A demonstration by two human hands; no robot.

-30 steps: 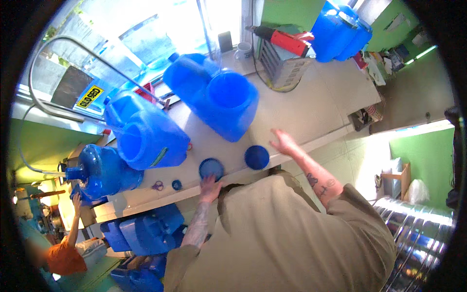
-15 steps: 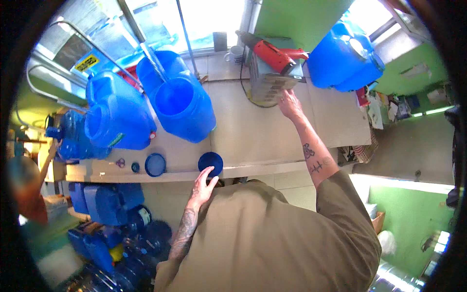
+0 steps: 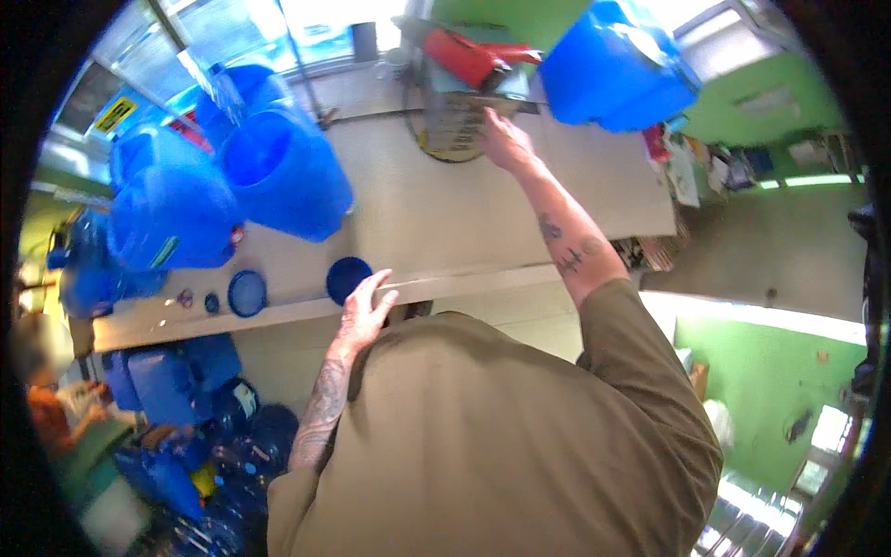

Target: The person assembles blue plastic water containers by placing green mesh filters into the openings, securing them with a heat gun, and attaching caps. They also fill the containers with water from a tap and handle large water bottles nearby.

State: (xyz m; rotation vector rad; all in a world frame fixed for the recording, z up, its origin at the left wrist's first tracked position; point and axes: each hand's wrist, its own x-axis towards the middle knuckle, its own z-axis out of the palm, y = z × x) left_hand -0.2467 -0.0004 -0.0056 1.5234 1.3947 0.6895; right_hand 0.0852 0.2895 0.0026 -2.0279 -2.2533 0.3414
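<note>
My left hand [image 3: 363,316] has its fingers apart at the counter's front edge, close beside a round blue lid or shallow cup [image 3: 348,279], and holds nothing. Stretched forward, my right hand [image 3: 508,144] has its fingertips against the near side of a greyish box [image 3: 455,125]. Motion blur smears those fingers, so I cannot make out whether they grip anything. A red heat gun [image 3: 464,58] lies on top of the box, its cord looping down beside it.
Open blue plastic drums [image 3: 297,181] stand on the counter [image 3: 399,204] at left; a blue jerrycan [image 3: 613,74] stands at the far right. A flat blue lid [image 3: 247,293] lies near the front edge. Blue containers [image 3: 167,381] are stacked below. Another person [image 3: 51,408] is at far left.
The whole view has shifted, so the counter and drums sit further up and left. My left hand's fingers have moved to the lid's right side. My right hand stays at the box.
</note>
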